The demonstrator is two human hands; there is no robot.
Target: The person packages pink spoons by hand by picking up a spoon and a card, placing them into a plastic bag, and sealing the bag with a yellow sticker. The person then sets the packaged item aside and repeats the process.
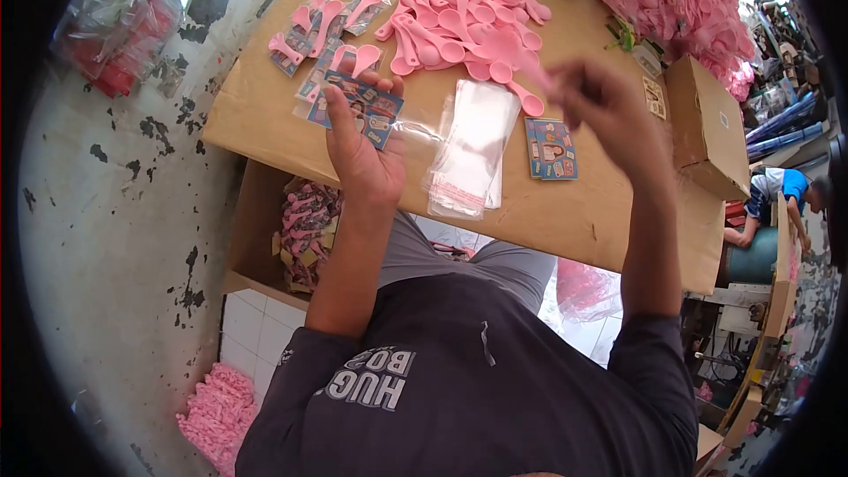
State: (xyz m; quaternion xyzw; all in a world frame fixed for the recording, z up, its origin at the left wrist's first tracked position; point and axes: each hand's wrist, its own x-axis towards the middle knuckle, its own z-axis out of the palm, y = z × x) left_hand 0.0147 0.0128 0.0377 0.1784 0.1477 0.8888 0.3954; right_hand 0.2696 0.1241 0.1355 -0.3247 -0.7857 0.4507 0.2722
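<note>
One printed card is gripped in our L hand (head view), while our R hand, blurred, pinches a pink spoon by its handle, nr the spoon pile & clear bags on the table.

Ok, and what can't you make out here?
All in the head view:
Right hand: motion blur hides its exact grip on the pink spoon.
Card in the left hand: print too small, partly under the thumb.
Carton: contents hidden by its cardboard.
</note>
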